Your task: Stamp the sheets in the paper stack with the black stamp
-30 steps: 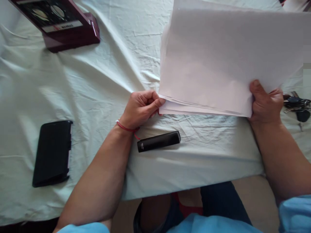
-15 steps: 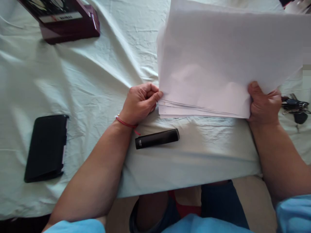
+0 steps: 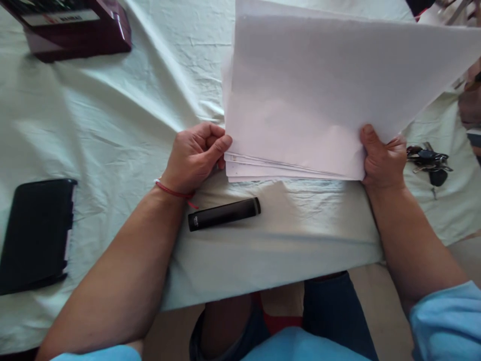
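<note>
A loose stack of white paper sheets [image 3: 300, 90] is held over the cloth, its near edges slightly fanned. My left hand [image 3: 199, 153], a red string round its wrist, pinches the stack's left edge near the lower corner. At the lower right corner, my right hand [image 3: 385, 155] grips the sheets with its thumb on top and its fingers hidden behind. A black stapler [image 3: 224, 214] lies on the cloth below the papers, close to my left wrist.
A pale green cloth [image 3: 281, 240] with wrinkles covers the table. On the left lies a black phone case [image 3: 37, 235]. A dark red glossy stand [image 3: 78, 37] is at the upper left. Keys [image 3: 430, 160] rest to the right of my right hand.
The whole view has shifted, so everything appears further left. Both hands keep their hold on the papers, and the right side of the stack looks slightly more lifted.
</note>
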The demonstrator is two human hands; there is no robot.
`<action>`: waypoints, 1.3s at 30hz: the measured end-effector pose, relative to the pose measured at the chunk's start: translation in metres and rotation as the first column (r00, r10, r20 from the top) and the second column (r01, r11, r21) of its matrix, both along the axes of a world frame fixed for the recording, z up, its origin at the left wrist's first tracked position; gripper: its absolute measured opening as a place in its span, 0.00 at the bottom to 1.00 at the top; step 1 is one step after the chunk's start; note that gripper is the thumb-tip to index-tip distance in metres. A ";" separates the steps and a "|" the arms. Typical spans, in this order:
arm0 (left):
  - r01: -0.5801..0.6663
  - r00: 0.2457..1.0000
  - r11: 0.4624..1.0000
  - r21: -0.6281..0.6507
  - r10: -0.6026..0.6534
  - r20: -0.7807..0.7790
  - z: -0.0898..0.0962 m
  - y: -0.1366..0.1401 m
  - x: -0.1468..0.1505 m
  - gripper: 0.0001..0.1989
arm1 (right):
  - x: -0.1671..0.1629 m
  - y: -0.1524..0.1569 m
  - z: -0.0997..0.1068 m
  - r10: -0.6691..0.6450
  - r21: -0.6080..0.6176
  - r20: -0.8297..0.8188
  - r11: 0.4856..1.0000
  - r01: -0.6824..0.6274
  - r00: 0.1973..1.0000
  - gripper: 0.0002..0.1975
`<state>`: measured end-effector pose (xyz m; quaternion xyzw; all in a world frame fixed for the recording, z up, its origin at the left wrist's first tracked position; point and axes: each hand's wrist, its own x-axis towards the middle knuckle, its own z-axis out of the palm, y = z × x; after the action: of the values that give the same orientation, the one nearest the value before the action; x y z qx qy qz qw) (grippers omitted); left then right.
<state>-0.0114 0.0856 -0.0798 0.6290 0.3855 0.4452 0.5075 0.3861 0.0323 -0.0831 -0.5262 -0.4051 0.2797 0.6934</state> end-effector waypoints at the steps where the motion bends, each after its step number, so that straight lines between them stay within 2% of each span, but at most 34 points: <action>1: -0.006 1.000 1.000 -0.007 0.006 0.007 -0.001 0.000 0.000 0.19 | -0.001 0.000 0.000 0.000 -0.001 -0.001 1.000 0.000 1.000 0.34; 8: 0.012 1.000 0.998 -0.060 -0.011 0.021 0.002 0.000 0.002 0.24 | -0.003 -0.003 0.002 -0.044 -0.012 -0.006 0.999 0.044 0.999 0.33; 16: -0.027 1.000 0.999 0.030 0.027 -0.013 0.001 -0.002 0.004 0.33 | 0.002 -0.003 0.001 -0.011 0.009 0.037 1.000 0.011 0.999 0.31; 23: -0.009 1.000 1.000 0.009 0.009 -0.018 -0.001 -0.001 0.003 0.31 | 0.001 -0.004 0.004 0.006 -0.019 0.039 1.000 -0.006 0.999 0.30; 29: -0.133 0.990 0.989 0.062 0.129 0.065 0.004 -0.002 0.011 0.33 | -0.001 -0.003 0.007 -0.058 0.056 0.003 0.997 0.058 0.998 0.29; 34: -0.113 0.993 0.992 0.053 0.111 0.052 0.008 -0.008 0.012 0.40 | 0.004 -0.003 0.008 -0.029 0.097 -0.028 0.995 0.032 0.999 0.30; 36: -0.120 0.991 0.990 0.072 0.115 0.072 0.007 -0.008 0.013 0.39 | 0.002 -0.004 0.010 -0.046 0.092 -0.038 0.995 0.049 0.998 0.31; 39: -0.144 0.983 0.986 0.079 0.134 0.122 0.004 -0.008 0.014 0.32 | -0.004 -0.009 0.018 -0.061 0.111 -0.045 0.992 0.066 0.997 0.29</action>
<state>0.0022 0.0777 -0.0760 0.5951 0.3784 0.5319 0.4688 0.3816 0.0232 -0.0650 -0.4931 -0.3889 0.2450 0.7386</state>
